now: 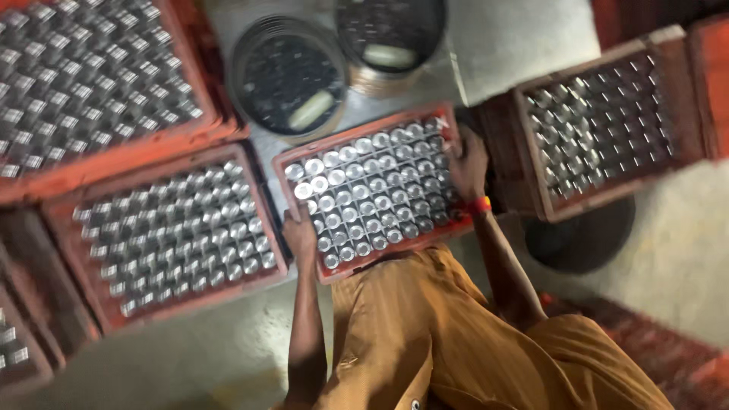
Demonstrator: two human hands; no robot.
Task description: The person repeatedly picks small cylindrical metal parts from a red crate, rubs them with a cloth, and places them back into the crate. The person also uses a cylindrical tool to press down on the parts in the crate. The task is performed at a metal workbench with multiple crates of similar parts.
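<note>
I hold a red plastic crate (282, 168) in front of my body, and it is packed with several rows of shiny silver round-topped containers (372, 188). My left hand (299, 232) grips the crate's left edge near its lower corner. My right hand (468, 164), with a red band at the wrist, grips the right edge. The crate is tilted a little, its right end higher in the picture. My brown clothing fills the bottom of the view.
Similar filled red crates lie to the left (68, 228), the upper left (199, 76) and the right (531, 144). Two round metal vessels (288, 80) (391, 38) stand beyond, each with a pale cylinder inside. A dark round object (581, 231) lies at the right on grey floor.
</note>
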